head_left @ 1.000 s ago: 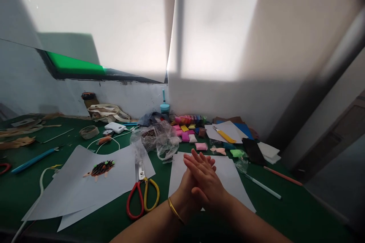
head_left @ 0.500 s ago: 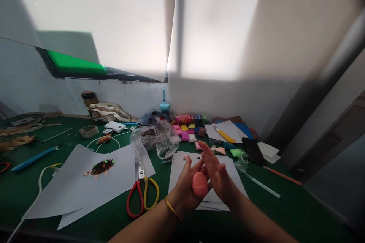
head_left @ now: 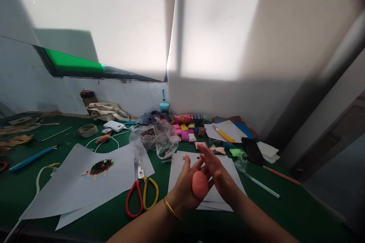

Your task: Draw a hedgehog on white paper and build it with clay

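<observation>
A smooth coral-pink ball of modelling clay [head_left: 200, 185], slightly oval, rests in the palm of my left hand [head_left: 185, 184]. That hand is cupped palm up, thumb raised, with a gold bangle at the wrist. My right hand [head_left: 218, 171] is held on edge at the ball's right, fingers stretched out and together, its fingertips near the left fingers. Whether its palm touches the clay I cannot tell. Below both hands lie white sheets of paper [head_left: 236, 176]. On them sit a small pink bit [head_left: 184, 157] and a tiny dark bit [head_left: 198, 157].
Red-and-yellow-handled scissors [head_left: 141, 193] lie left of my hands. Further left, a spiky hedgehog figure [head_left: 101, 168] stands on paper [head_left: 59, 197]. Clay packets [head_left: 185, 135], a clear plastic bag [head_left: 155, 138] and a yellow cutter [head_left: 225, 135] lie behind. A white pen [head_left: 262, 185] is at right.
My right hand has shifted slightly, its fingers leaning more to the right. The clay ball stays in my left palm and looks a little smoother. The whole view has moved slightly.
</observation>
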The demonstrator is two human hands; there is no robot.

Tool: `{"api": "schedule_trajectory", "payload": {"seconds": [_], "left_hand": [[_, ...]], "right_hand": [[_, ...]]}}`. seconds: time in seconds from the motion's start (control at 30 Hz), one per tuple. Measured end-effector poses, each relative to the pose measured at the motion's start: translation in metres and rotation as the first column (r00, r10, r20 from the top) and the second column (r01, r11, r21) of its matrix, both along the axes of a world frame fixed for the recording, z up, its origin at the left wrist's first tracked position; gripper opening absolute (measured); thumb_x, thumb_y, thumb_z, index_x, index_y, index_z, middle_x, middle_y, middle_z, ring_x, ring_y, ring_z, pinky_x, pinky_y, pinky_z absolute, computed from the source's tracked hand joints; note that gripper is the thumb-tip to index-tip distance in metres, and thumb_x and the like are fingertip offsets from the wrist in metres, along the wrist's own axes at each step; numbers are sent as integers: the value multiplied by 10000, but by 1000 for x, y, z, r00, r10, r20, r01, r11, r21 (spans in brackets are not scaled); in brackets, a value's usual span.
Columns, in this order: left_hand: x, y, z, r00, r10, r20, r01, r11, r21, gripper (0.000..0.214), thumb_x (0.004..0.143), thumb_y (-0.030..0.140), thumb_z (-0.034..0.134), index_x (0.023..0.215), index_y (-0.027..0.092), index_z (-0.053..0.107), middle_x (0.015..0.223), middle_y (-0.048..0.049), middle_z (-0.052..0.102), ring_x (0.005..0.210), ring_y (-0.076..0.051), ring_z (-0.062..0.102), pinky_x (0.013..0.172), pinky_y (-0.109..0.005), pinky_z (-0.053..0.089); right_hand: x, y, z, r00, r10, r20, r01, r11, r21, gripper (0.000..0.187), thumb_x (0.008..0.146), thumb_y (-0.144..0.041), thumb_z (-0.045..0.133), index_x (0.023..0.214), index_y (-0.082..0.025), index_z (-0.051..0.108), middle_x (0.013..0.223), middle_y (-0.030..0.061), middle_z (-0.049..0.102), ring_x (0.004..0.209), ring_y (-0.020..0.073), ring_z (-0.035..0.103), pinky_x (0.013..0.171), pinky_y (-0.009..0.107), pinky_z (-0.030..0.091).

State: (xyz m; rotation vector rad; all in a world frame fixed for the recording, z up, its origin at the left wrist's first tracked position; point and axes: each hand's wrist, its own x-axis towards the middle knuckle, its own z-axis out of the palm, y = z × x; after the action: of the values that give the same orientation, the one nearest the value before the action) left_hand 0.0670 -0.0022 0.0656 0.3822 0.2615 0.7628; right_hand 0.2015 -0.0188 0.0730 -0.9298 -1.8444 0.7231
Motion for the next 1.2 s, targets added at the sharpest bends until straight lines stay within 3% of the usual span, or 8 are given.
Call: {"api": "schedule_trajectory", "payload": {"seconds": [0.13,0.2,0.37,0.53,0.73,0.9,1.03,1.2], "left_hand": [[-10,4,8,994,-43,96,48,998,-49,720,867,726,327,1333,196,468,1279,-117,537,1165,-274,525,998,-417,388],[-12,5,7,993,-71,100,79,994,-81,767,842,760,320,1339,191,457,1298,-125,519,1165,-288,521,991,-446,391],[-21,3,1,999,-44,11,44,999,-1,844,806,825,205,1390,245,390,1385,-130,441,1233,-321,455,950,-524,405],[-30,-1,-6,963,90,-255,-35,977,210,677,827,677,513,1316,209,495,1272,-136,542,1122,-275,546,874,-382,463],[-30,14,4,780,345,-522,23,818,575,440,767,406,732,1070,94,668,996,-128,673,854,-217,622,762,-331,484],[-28,31,26,697,481,-532,60,700,712,390,786,372,708,1092,135,661,1040,-116,671,914,-228,616,794,-354,493],[-25,43,24,645,525,-555,156,620,769,501,749,347,730,1206,178,611,1076,-104,661,937,-229,612,777,-332,489],[-17,49,4,446,634,-631,251,588,769,209,750,290,666,896,146,700,801,-36,674,717,-174,597,627,-270,459]], "right_hand": [[10,-1,-10,969,52,242,-86,987,133,932,651,-692,683,1430,-282,376,1461,108,443,1399,373,279,1155,600,127],[7,-2,-19,957,47,285,-99,980,171,833,690,-585,728,1403,-284,419,1409,107,503,1370,361,343,1154,612,117],[3,-8,-26,982,-1,186,-15,996,83,675,766,-450,716,1372,-319,449,1348,91,532,1243,295,497,1018,464,456],[13,-9,-20,962,-172,210,158,984,83,712,775,-430,710,1408,-324,403,1322,97,529,1230,303,488,1031,490,429],[28,0,-13,988,-146,54,152,977,-147,790,718,-603,686,1401,-312,416,1408,102,459,1263,326,452,997,487,437],[34,13,0,976,-95,-197,-16,869,-495,559,799,-543,634,1257,-228,569,1158,104,647,994,267,627,814,403,507],[32,17,6,971,-148,-187,33,860,-509,462,760,-518,684,1081,-187,658,955,73,693,863,236,641,762,371,487],[29,15,1,966,-92,-242,-55,840,-539,527,713,-459,744,1160,-210,620,1005,60,683,889,220,616,744,341,493]]}}
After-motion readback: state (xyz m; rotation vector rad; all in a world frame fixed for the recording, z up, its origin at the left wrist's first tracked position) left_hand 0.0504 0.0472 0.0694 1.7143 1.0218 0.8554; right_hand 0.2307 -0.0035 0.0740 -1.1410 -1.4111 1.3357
